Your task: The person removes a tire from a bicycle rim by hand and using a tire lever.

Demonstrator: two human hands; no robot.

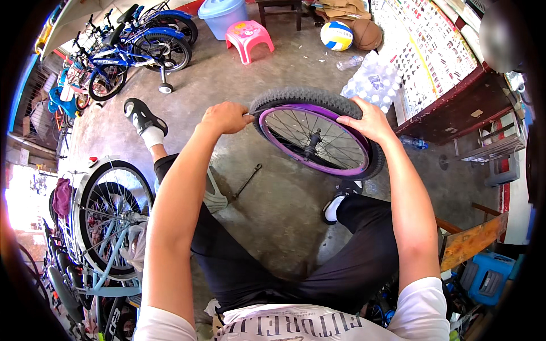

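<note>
Bicycle wheel [313,142] tilts in front of the person, above the concrete floor [276,221] and just beyond the right foot, its face turned partly upward. The left hand [226,117] is curled closely, its fingertips at the tyre's left edge, where they seem to pinch a slim dark piece [252,115]; it is too small to tell whether this is a tyre lever. The right hand [368,121] is half spread over the far right side, its thumb on the tyre and rim, its fingers going over the tread out of sight.

The step looks like working the tyre's edge along the rim. Done well, it probably calls for a steady brace from the right hand and short, shallow prying at the left, so that no inner tube gets nipped and the rim stays unscratched.

The tyre [301,97] is matte grey-black rubber with a knobbly tread; the rim [341,171] is a smooth, purple hoop. Thin dark spokes fan out from a narrow hub with a protruding axle. A slender metal wrench [247,181] lies on the smooth, stained floor.
</note>
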